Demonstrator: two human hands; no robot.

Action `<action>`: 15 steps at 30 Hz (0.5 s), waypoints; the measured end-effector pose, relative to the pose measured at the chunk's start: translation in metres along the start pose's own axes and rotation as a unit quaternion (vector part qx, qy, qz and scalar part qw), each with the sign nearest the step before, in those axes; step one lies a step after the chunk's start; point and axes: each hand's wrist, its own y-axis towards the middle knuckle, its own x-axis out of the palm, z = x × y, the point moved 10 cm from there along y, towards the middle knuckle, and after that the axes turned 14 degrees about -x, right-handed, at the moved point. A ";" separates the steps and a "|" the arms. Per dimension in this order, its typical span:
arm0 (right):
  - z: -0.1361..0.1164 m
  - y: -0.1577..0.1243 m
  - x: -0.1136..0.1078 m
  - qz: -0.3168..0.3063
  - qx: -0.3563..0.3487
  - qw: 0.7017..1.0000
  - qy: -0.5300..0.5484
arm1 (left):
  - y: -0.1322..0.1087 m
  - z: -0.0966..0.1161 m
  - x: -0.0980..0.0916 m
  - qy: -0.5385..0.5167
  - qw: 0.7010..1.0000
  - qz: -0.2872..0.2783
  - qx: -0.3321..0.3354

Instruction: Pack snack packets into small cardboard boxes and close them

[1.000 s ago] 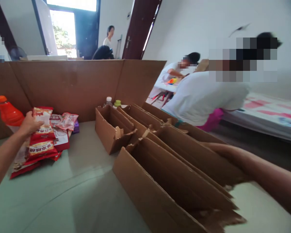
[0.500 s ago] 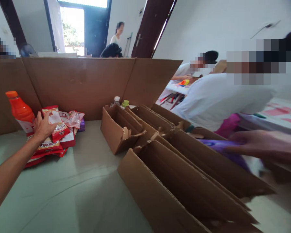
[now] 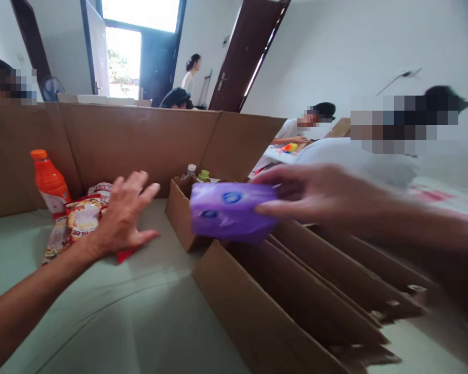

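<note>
My right hand (image 3: 312, 195) pinches one end of a purple tissue pack (image 3: 228, 210), smeared a little by motion, above the cardboard boxes (image 3: 242, 296). My left hand (image 3: 127, 210) is open with its fingers spread, over the snack packets, and nothing shows in its grasp. Beside it lies a red and white snack packet (image 3: 83, 213), with other packets partly hidden behind my hand. An orange bottle (image 3: 49, 179) stands upright to the left of the packets.
A cardboard screen (image 3: 140, 130) closes off the back of the table (image 3: 89, 322). Two bottles, one with a green cap (image 3: 204, 174), stand behind the boxes. At the right sits a person in a white shirt (image 3: 359, 161); other people are further back.
My right hand has brought the purple tissue pack leftward from the right side, over the boxes. My left hand has left the packet it was on, moved right and spread its fingers.
</note>
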 end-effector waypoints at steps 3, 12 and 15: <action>-0.074 0.029 0.065 -0.065 -0.083 0.993 0.051 | -0.013 0.048 0.011 -0.077 0.987 -0.126 0.059; 0.008 0.045 0.055 0.034 -0.007 0.992 0.120 | -0.011 -0.036 0.011 -0.116 0.978 -0.123 -0.120; 0.103 0.034 0.026 0.099 0.160 0.981 -0.045 | 0.011 -0.092 -0.023 0.003 0.979 -0.022 -0.201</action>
